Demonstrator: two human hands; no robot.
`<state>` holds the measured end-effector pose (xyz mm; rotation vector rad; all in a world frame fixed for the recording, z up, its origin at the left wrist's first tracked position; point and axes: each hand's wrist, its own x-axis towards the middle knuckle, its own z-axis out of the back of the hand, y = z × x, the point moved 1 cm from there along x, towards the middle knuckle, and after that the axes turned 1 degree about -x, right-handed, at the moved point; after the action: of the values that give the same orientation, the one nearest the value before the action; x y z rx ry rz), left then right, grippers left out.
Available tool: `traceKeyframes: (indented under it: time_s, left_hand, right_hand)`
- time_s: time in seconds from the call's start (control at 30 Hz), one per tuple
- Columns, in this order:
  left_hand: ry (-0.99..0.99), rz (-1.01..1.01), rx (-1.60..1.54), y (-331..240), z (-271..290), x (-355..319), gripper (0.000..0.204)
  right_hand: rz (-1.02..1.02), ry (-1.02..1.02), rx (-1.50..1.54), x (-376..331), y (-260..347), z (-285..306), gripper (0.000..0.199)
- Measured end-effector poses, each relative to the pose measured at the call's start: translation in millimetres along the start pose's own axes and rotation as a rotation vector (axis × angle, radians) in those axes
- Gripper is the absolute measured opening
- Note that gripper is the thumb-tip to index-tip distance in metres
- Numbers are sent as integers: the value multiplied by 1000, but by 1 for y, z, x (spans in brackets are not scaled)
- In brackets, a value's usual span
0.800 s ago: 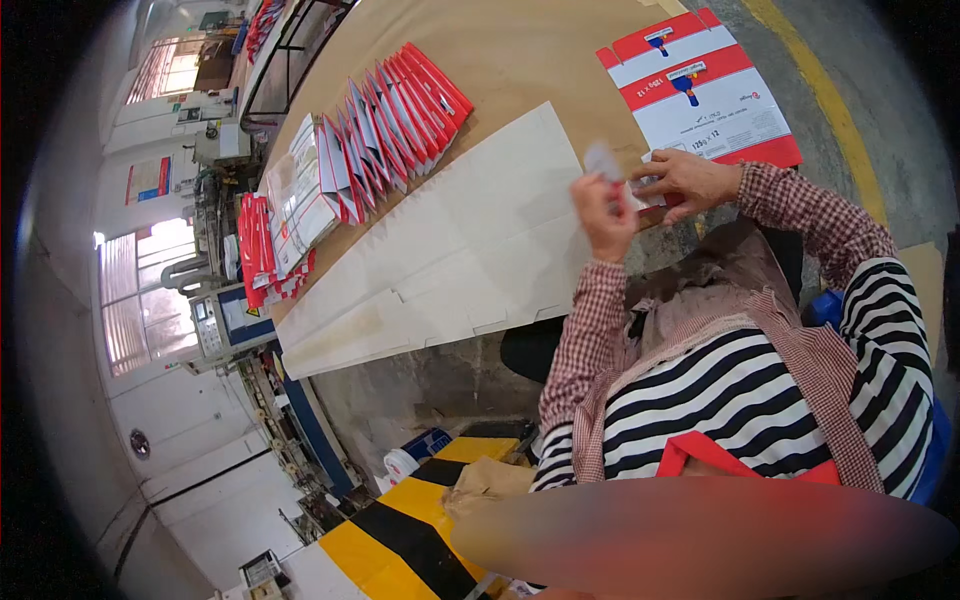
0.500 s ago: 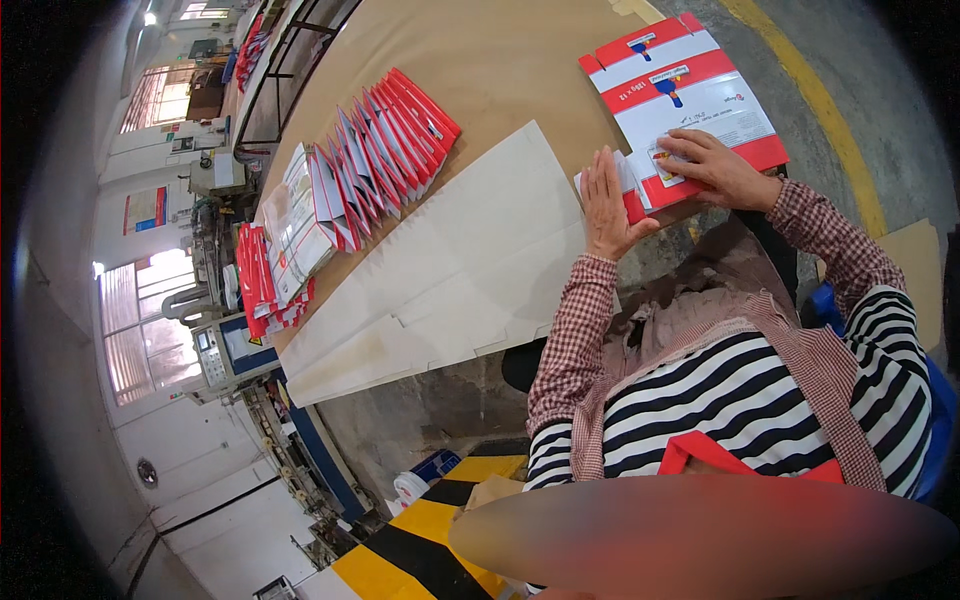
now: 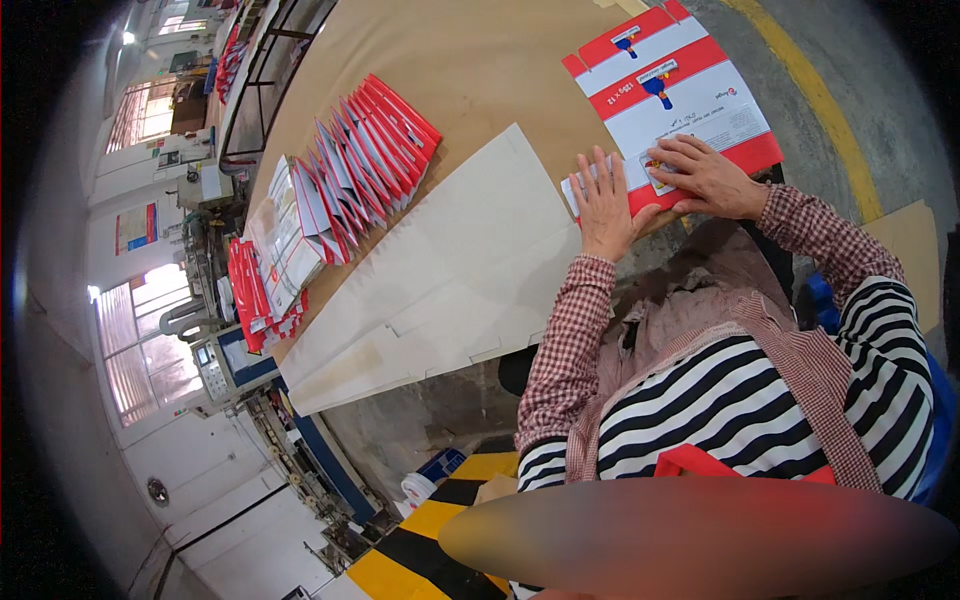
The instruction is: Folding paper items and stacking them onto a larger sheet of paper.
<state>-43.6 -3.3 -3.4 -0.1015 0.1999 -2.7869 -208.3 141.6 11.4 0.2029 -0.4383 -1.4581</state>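
Note:
A flat red and white printed carton blank lies at the table's right end, near my body. My left hand rests on its left end, fingers stretched out and nothing gripped. My right hand lies on the near part of the blank, its fingers extended over the printed surface. The thumb of my left hand points toward my right hand. Beneath both palms, part of the carton's red near edge is hidden.
A pale cardboard sheet covers the table's near side. Farther left stands a fanned row of folded red and white cartons, beside a bundled stack. Brown paper covers the tabletop. Machinery stands beyond the left end.
My left hand has moved over the carton's left end, and the panel there now looks flatter. My hands are closer together. The whole view has shifted slightly.

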Motion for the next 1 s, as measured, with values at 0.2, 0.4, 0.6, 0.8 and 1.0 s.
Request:
traceKeyframes:
  time_s: [0.2,0.4,0.6,0.8,1.0]
  left_hand:
    - [18,86,-44,-4,1,10,71]
    - [-107,151,-140,-9,-12,19,55]
    - [-386,187,-673,-36,-11,38,70]
    - [-556,306,-539,-22,58,-18,63]
    - [-148,360,-219,8,33,-138,72]
  right_hand:
    - [-23,14,-6,-4,-6,11,52]
    - [-747,-823,879,-103,-58,29,48]
    - [-654,-844,1744,4,31,-10,55]
    - [-420,-333,1283,75,-65,56,66]
    - [-394,-50,878,217,-218,105,65]
